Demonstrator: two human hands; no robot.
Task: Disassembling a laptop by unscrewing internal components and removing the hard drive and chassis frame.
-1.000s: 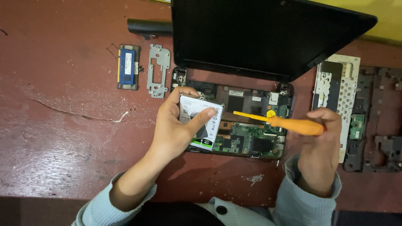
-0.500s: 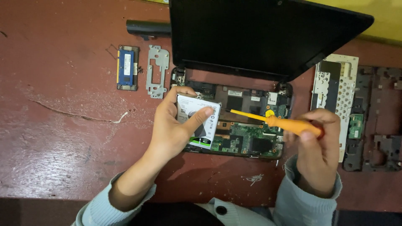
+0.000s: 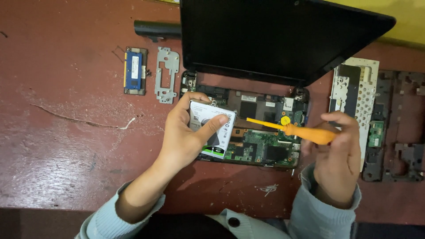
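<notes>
An opened small laptop (image 3: 265,146) lies on a dark red table, its motherboard bare and its black screen (image 3: 274,35) tilted up behind. My left hand (image 3: 186,137) grips a silver hard drive (image 3: 217,128) over the left side of the laptop base, thumb across its label. In my right hand (image 3: 336,155) is an orange-handled screwdriver (image 3: 305,132), and its yellow shaft points left over the motherboard, close to the drive's right edge.
At the left lie a blue memory module (image 3: 133,71) and a grey metal bracket (image 3: 167,74). A black bar-shaped part (image 3: 157,28) sits at the back. To the right are a perforated white plate (image 3: 358,93) and a black laptop frame (image 3: 400,128).
The hard drive in my left hand has shifted slightly, and my right hand with the screwdriver has barely moved.
</notes>
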